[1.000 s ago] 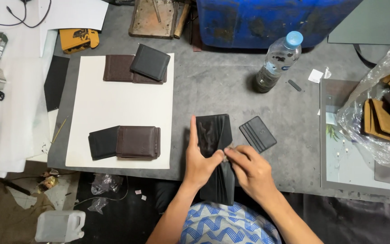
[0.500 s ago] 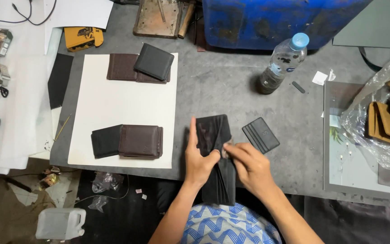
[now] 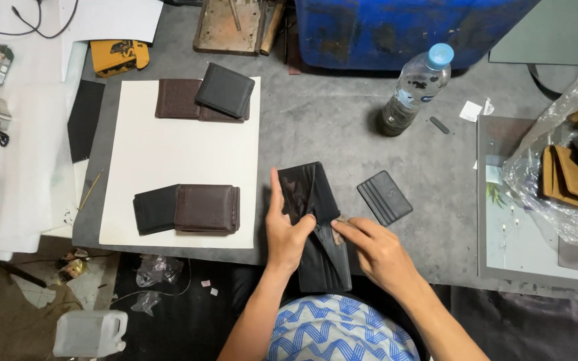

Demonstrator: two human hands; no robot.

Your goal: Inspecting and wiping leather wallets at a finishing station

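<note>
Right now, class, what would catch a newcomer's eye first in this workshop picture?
Two hands at the near table edge work an open black wallet: the left hand grips its side, the right hand touches its fold. Left of them, folded wallets lie on a cream sheet. A plastic bottle stands behind.

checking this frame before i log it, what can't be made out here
Head view only:
- Black wallet: its fold and inside are covered by the left hand and right hand; whatever the fingertips pinch is too small to tell.
- Plastic bag: tan and dark leather pieces inside are blurred by the film and cut off by the right edge.
- Blue container: cut off by the top edge.
</note>
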